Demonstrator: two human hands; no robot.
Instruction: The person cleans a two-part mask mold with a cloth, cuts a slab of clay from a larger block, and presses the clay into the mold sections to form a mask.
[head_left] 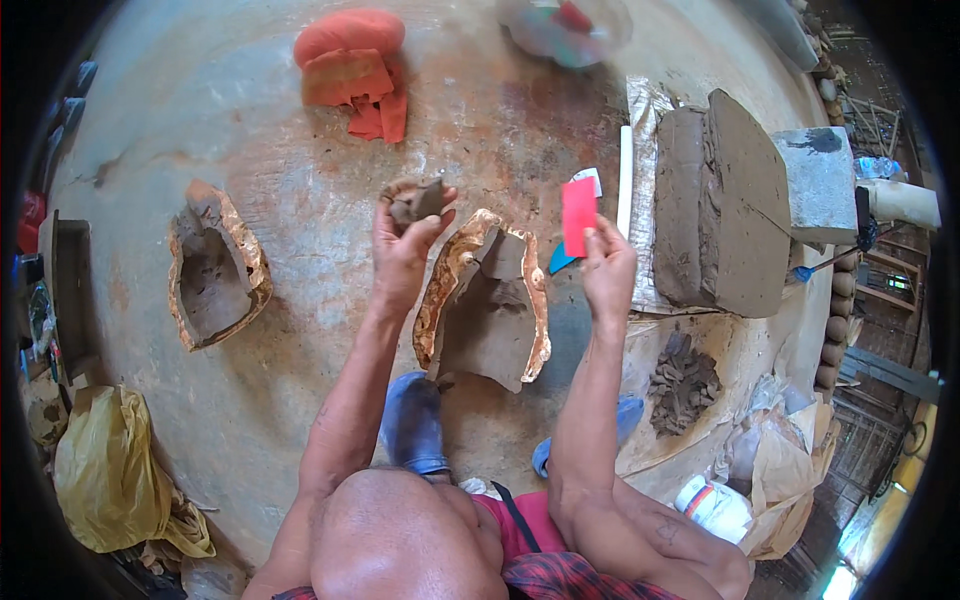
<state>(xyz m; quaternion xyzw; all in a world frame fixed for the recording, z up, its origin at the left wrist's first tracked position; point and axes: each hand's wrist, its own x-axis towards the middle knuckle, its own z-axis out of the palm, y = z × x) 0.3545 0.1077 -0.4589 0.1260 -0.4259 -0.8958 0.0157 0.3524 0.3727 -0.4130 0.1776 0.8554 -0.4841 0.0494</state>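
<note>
My left hand [400,248] is closed around a lump of grey-brown clay [428,202], held just beyond a hollow mould lined with clay. In my right hand [612,268], thumb and fingers pinch a flat red rectangular card [578,212] by its lower edge. The mould [538,300] stands on the floor between my forearms; its rough rim is pale and orange-brown, and smooth wet clay [482,335] covers its inside. A blue flat piece [561,261] and a white piece [590,180] show partly behind the card.
Another clay-lined mould [258,265] lies at the left. A big clay block [735,210] rests on sheeting at the right, with clay scraps [683,385] nearer me. Red cloth [350,60], a blurred basin [565,35], a white tube [625,180] and a yellow bag [110,470] lie around.
</note>
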